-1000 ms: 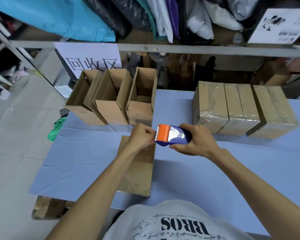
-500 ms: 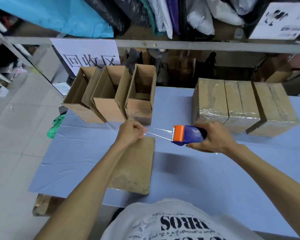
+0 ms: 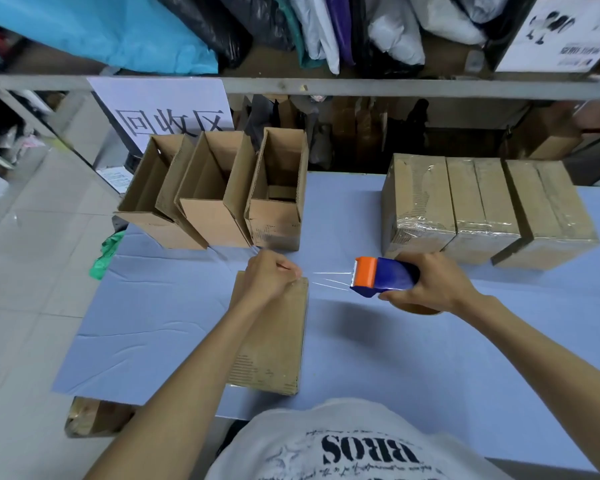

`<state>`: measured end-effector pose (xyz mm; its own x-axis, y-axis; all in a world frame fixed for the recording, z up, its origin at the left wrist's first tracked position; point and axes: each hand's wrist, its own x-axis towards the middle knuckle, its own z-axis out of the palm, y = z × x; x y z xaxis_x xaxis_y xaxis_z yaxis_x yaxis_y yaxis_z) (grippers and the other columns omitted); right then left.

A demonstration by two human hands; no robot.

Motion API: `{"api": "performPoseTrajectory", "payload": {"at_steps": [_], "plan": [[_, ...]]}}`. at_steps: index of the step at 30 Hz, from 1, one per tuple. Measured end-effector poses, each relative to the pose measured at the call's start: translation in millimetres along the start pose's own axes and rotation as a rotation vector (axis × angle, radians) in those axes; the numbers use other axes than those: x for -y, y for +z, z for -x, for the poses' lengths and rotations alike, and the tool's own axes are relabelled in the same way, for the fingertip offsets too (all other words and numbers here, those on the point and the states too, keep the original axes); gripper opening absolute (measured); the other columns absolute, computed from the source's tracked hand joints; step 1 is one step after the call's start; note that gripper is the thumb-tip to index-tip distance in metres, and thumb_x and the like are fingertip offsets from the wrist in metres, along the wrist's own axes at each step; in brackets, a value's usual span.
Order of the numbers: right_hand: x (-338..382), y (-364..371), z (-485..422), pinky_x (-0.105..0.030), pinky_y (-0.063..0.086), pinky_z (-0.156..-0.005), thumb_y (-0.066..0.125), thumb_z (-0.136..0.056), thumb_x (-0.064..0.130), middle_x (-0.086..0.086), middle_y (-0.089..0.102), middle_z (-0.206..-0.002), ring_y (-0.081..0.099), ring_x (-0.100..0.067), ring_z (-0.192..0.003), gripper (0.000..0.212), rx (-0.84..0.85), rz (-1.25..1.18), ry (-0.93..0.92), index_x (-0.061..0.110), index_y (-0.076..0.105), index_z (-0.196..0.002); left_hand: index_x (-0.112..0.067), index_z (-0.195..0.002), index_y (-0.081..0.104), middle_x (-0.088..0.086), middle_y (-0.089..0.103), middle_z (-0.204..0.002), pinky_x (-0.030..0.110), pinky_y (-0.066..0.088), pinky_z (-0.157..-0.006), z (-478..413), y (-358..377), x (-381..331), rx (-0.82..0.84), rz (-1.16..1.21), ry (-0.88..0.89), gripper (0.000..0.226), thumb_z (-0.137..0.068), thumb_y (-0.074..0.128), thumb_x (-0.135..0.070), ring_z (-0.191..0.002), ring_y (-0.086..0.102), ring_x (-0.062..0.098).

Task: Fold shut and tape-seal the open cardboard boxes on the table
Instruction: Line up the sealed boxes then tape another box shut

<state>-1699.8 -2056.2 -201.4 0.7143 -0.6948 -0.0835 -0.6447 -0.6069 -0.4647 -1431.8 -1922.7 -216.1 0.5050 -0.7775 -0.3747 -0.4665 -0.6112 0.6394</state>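
- Left hand (image 3: 269, 275): fingers curled, pinching the free end of the tape strip (image 3: 329, 280) down at the far right corner of the flat box (image 3: 274, 341).
- Right hand (image 3: 430, 285): wrapped round the tape dispenser (image 3: 383, 277), orange mouth facing 9 o'clock.
- Change: a second ago both hands were together at the dispenser's mouth. Now they're apart, the dispenser is off toward 3 o'clock, and a clear strip stretches between them. Barely any shift in the last half second.
- I read that as the tape started and anchored but not yet laid along the seam. This box isn't sealed yet.
- The flat box lies at 6 o'clock, just in front of the torso, long side running 12 to 6.
- Three open boxes (image 3: 274, 195) sit at 11 o'clock, flaps up and untouched, so most of the task is left.
- Three sealed boxes (image 3: 420, 202) sit at 1 o'clock, with the nearest one just beyond the right hand's knuckles.
- Edges: the open row sits near the table (image 3: 430, 375) edge at 9 o'clock. The flat box's near end is close to the 6 o'clock edge.
- Room: bare blue surface from 3 to 5 o'clock, so I'd say there's plenty of space to swing the dispenser. It's tight toward 12, between the two box rows.
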Motion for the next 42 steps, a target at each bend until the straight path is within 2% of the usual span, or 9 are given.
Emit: {"api": "performPoseTrajectory", "payload": {"at_steps": [4, 7, 19, 28, 31, 33, 37, 40, 42], "plan": [[2.4, 1.2, -2.5, -0.022, 0.031, -0.049, 0.067, -0.054, 0.068, 0.016, 0.055, -0.064, 0.05, -0.004, -0.058, 0.049, -0.002, 0.001, 0.02, 0.029, 0.059, -0.083, -0.04, -0.058, 0.066, -0.022, 0.067, -0.074, 0.035, 0.055, -0.084, -2.9, 2.4, 6.6, -0.021, 0.015, 0.009, 0.025, -0.079, 0.075, -0.03, -0.085, 0.065, 0.005], [2.2, 3.2, -6.2, -0.023, 0.033, -0.05, 0.071, -0.056, 0.065, 0.014, 0.057, -0.065, 0.053, -0.012, -0.061, 0.047, 0.01, -0.002, 0.034, 0.028, 0.061, -0.083, -0.032, -0.074, 0.075, -0.014, 0.073, -0.085, 0.036, 0.054, -0.085, -0.3, 6.8, 6.6, -0.057, 0.019, 0.022, 0.009, -0.082, 0.073, -0.029, -0.087, 0.066, 0.006], [-5.4, 15.3, -11.5, -0.027, 0.04, -0.056, 0.058, -0.052, 0.075, 0.012, 0.061, -0.073, 0.056, -0.016, -0.066, 0.058, 0.031, 0.001, 0.029, 0.028, 0.06, -0.086, -0.024, -0.094, 0.075, -0.012, 0.069, -0.093, 0.003, 0.03, -0.076, 9.2, 36.1, 22.4, -0.307, 0.029, 0.199, 0.011, -0.085, 0.07, -0.02, -0.092, 0.054, 0.012], [-2.4, 15.1, -8.9, -0.02, 0.03, -0.049, 0.073, -0.058, 0.064, 0.014, 0.055, -0.069, 0.051, -0.015, -0.062, 0.045, 0.054, 0.009, 0.016, 0.033, 0.051, -0.083, -0.023, -0.106, 0.073, -0.007, 0.066, -0.095, 0.011, 0.027, -0.073, 7.3, 39.7, 22.4, -0.325, -0.011, 0.227, 0.017, -0.09, 0.066, -0.021, -0.091, 0.053, 0.016], [0.6, 14.6, -7.7, -0.023, 0.031, -0.049, 0.078, -0.062, 0.059, 0.013, 0.057, -0.07, 0.052, -0.016, -0.063, 0.043, 0.073, 0.048, 0.042, 0.033, 0.05, -0.082, -0.028, -0.129, 0.061, -0.007, 0.062, -0.124, 0.018, 0.036, -0.084, 8.5, 36.6, 21.1, -0.299, -0.064, 0.212, 0.04, -0.09, 0.067, -0.02, -0.104, 0.057, 0.015], [3.2, 15.0, -7.2, -0.024, 0.031, -0.05, 0.078, -0.063, 0.059, 0.012, 0.057, -0.07, 0.052, -0.017, -0.064, 0.042, 0.085, 0.062, 0.047, 0.033, 0.051, -0.082, -0.034, -0.146, 0.041, -0.012, 0.038, -0.15, 0.018, 0.034, -0.087, 7.5, 30.5, 23.6, -0.246, -0.054, 0.172, 0.067, -0.087, 0.072, -0.023, -0.107, 0.054, 0.003], [5.9, 17.3, -4.6, -0.023, 0.03, -0.049, 0.078, -0.064, 0.059, 0.011, 0.055, -0.071, 0.051, -0.016, -0.064, 0.044, 0.101, 0.085, 0.046, 0.031, 0.05, -0.084, -0.026, -0.147, 0.041, -0.003, 0.041, -0.15, 0.024, 0.037, -0.097, 8.0, 29.6, 30.2, -0.219, 0.016, 0.169, 0.06, -0.092, 0.065, -0.028, -0.124, 0.051, 0.017], [6.3, 19.4, -3.0, -0.023, 0.03, -0.05, 0.076, -0.064, 0.06, 0.011, 0.055, -0.071, 0.051, -0.016, -0.064, 0.046, 0.121, 0.107, 0.066, 0.03, 0.05, -0.086, -0.025, -0.141, 0.047, 0.002, 0.041, -0.15, 0.037, 0.018, -0.114, 14.1, 39.0, 27.8, -0.266, -0.132, 0.078, 0.057, -0.091, 0.057, -0.051, -0.139, 0.03, 0.023], [4.9, 21.5, -1.6, -0.024, 0.032, -0.052, 0.076, -0.064, 0.062, 0.01, 0.055, -0.071, 0.053, -0.016, -0.066, 0.05, 0.144, 0.124, 0.081, 0.028, 0.051, -0.089, -0.032, -0.143, 0.04, 0.001, 0.028, -0.155, 0.055, 0.004, -0.115, 19.8, 46.2, 24.6, -0.178, -0.32, -0.038, 0.078, -0.079, 0.052, -0.075, -0.146, 0.01, 0.025]]}}
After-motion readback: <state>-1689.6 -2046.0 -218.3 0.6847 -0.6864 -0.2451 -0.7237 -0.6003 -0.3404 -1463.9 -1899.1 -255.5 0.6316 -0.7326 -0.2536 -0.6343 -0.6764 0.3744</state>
